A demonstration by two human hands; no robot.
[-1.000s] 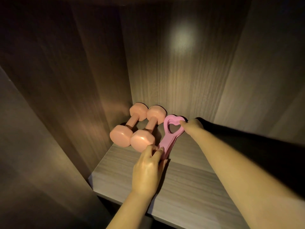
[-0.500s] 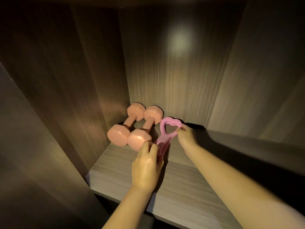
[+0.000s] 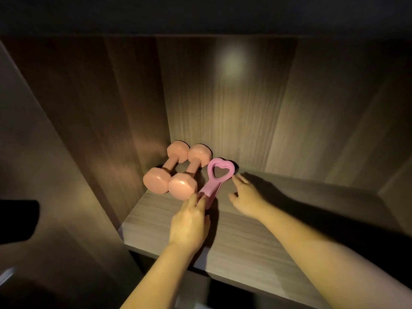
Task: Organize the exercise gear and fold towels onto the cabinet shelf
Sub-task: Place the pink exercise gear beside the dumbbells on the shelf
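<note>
Two pink dumbbells point(image 3: 176, 169) lie side by side at the back left of the wooden cabinet shelf point(image 3: 278, 221). Right beside them lies a pink exercise piece with a heart-shaped loop point(image 3: 219, 175), its loop towards the back wall. My left hand point(image 3: 189, 221) pinches its near end between thumb and fingers. My right hand point(image 3: 246, 197) hovers just right of the loop, fingers relaxed and spread, one fingertip close to the loop's edge. No towels are in view.
The cabinet's dark wood side wall point(image 3: 100, 121) stands close on the left and the back panel point(image 3: 234, 103) right behind the dumbbells. The shelf's right half point(image 3: 323, 208) lies in shadow. A dark object point(image 3: 17, 219) juts in at the left edge.
My right hand has let go of the heart-shaped loop and drawn back towards me and to the right. My left hand keeps its pinch on the near end.
</note>
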